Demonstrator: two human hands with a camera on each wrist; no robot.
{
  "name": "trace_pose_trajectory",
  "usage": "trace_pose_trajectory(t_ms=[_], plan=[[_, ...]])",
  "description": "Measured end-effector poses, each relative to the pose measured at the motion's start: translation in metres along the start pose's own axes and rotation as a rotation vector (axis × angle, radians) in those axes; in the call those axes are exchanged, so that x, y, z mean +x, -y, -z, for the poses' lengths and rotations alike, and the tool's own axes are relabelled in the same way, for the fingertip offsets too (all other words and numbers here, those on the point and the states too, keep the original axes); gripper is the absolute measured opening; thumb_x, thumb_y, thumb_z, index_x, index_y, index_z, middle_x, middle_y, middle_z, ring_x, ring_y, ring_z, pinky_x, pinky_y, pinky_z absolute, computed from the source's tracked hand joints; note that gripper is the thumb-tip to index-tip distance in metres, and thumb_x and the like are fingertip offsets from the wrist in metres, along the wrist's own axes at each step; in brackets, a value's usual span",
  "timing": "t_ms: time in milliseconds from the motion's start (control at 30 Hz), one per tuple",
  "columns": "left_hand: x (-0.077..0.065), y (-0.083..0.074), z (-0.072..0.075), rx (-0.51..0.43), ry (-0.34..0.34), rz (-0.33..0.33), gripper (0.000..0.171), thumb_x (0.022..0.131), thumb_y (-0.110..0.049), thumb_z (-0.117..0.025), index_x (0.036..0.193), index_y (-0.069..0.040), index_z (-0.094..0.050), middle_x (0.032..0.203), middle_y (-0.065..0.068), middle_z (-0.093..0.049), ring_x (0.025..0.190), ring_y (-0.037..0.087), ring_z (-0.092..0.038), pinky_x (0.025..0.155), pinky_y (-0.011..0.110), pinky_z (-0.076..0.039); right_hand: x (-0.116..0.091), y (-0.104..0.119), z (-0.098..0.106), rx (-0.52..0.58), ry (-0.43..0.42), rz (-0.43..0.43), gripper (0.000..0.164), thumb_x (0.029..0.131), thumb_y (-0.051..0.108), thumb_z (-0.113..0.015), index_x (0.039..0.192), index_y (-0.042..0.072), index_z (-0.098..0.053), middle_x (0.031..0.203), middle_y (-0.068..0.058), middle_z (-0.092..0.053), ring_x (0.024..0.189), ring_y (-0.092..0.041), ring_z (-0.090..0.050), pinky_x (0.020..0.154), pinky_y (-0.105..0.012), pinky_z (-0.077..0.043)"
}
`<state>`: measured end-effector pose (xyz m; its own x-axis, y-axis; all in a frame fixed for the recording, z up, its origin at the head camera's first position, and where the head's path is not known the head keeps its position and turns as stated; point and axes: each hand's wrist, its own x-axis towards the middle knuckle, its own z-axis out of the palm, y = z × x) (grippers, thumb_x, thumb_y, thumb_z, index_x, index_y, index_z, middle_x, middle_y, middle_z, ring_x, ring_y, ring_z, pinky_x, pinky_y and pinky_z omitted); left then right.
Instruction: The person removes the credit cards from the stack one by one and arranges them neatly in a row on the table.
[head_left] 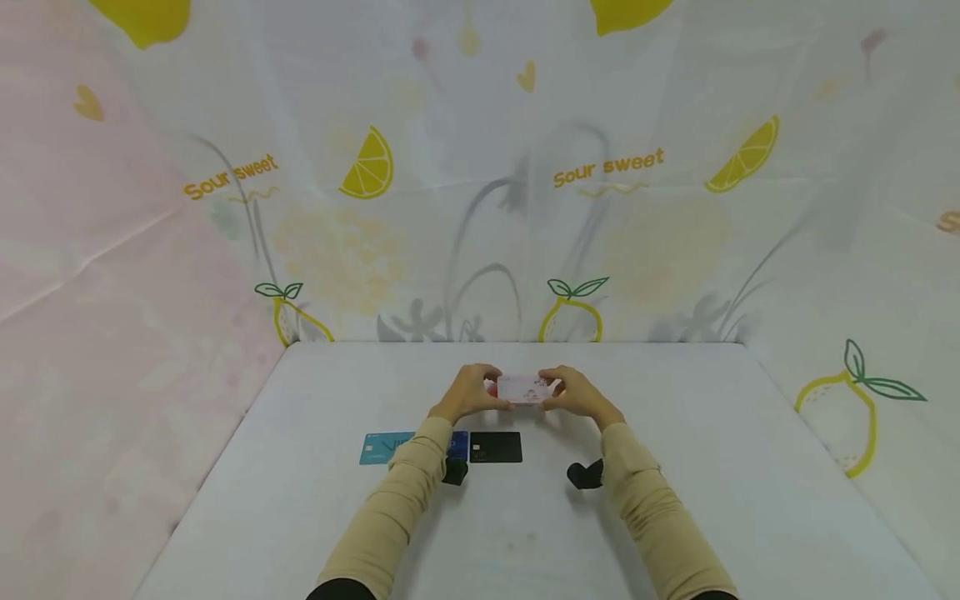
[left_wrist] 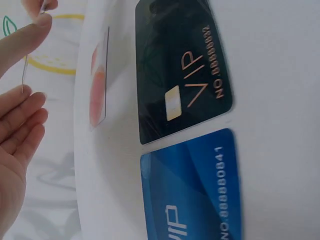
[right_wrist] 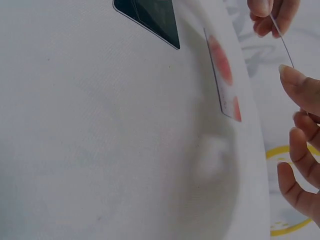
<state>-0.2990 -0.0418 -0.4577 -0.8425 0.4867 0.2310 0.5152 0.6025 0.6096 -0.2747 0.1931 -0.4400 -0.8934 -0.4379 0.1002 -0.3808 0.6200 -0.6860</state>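
A pale card with a pinkish floral print [head_left: 523, 389] is held up above the table by both hands. My left hand [head_left: 471, 392] pinches its left end between thumb and fingers. At the opposite end, my right hand [head_left: 573, 393] pinches it too. Both wrist views show the held card edge-on as a thin line. A white card with red shapes [left_wrist: 98, 85] lies on the table beyond the black card; in the head view only a red bit shows beside the left hand. Nearer me lies the black VIP card [head_left: 495, 447], beside a dark blue VIP card [left_wrist: 192, 185] partly hidden by the left arm.
A light blue VIP card [head_left: 384, 447] lies at the left end of the row. The white table [head_left: 750, 500] meets a lemon-printed cloth backdrop [head_left: 465, 208] at its far edge. Black wrist-worn devices [head_left: 587, 475] hang by the sleeves.
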Motion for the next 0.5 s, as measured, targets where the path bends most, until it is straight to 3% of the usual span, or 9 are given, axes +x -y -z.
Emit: trace_pose_trajectory(t_ms=[500], plan=[[-0.02,-0.017,-0.004,-0.016,0.022,-0.064,0.057,0.068,-0.021,-0.084,0.114,0.006,-0.063,0.111,0.018,-0.065,0.106,0.03,-0.059,0.093,0.042,-0.045,-0.028,0.005,0.006,-0.033,-0.007,0.001,0.058,0.077,0.011,-0.076,0.125,-0.01,-0.053,0.112,-0.022,-0.056,0.089,-0.03,-0.057,0.073,-0.032,-0.047]])
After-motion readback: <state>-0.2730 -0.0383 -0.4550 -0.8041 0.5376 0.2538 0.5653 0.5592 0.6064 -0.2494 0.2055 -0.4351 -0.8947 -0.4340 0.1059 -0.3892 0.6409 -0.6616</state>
